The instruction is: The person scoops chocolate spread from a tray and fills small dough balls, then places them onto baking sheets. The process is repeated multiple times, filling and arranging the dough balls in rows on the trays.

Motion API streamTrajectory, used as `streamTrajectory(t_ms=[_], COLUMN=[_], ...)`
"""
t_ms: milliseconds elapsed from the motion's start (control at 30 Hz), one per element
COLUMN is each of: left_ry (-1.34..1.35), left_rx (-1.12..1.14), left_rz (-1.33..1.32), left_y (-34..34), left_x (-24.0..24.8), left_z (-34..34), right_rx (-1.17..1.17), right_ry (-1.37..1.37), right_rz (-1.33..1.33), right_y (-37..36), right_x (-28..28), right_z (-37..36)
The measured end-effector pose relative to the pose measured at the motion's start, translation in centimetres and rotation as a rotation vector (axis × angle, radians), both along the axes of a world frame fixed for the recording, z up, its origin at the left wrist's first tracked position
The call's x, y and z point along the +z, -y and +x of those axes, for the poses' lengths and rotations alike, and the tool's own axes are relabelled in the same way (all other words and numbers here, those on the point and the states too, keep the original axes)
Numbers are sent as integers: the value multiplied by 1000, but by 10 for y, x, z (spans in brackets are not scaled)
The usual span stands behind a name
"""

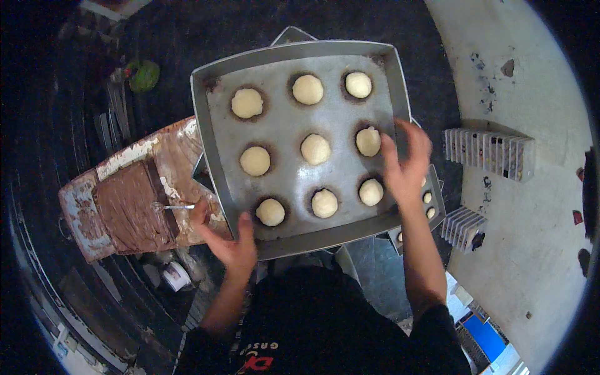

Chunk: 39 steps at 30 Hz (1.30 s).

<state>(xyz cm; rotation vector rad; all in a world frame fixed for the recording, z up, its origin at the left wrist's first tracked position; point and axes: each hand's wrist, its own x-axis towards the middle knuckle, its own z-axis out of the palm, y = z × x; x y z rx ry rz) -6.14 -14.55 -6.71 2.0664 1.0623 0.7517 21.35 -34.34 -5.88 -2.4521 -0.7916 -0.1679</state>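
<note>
In the head view, nine dough balls (315,149) sit in three rows of three inside one square metal tray (286,125), directly in front of the person. They are pale, smooth and roughly round, well apart from each other; a few carry a small nub, and a dark ring stains the metal around each one. The tray's floor is grey and dull, its walls straight. Two bare hands are at it. The left hand (236,251) is spread at the near left corner, thumb over the inside, fingers outside the wall. The right hand (409,172) is spread at the right wall, its thumb near a dough ball; whether either hand touches the tray, I cannot tell. A corner of another tray (294,36) shows beyond the far wall. To the left, one thin tool (180,207) lies against a brown, smeared slab (134,209). At right stand two ribbed, translucent containers (489,153).
</note>
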Motion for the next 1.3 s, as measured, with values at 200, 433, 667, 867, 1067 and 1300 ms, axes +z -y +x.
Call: streamTrajectory(t_ms=[200, 433, 667, 867, 1067, 1300], left_ry=[-102, -104, -353, -615, -563, -351], left_rx=[158, -82, -593, -721, -580, -600], left_rz=[-821, -557, -297, -788, -722, -699], left_y=[13, 133, 352, 511, 596, 601], left_x=[-51, -13, -82, -210, -296, -381], left_z=[-66, -77, -96, -110, -87, -14], right_rx=[-306, -511, -1075, -1368, -1179, -931], right_ry=[-298, -207, -181, -178, -269, -95], right_rz=[-55, 273, 243, -182, 22, -94], right_y=[105, 236, 525, 720, 755, 792], right_x=[-43, -61, -119, -188, -263, -385], right_z=[-42, -103, -226, -337, -241, -102])
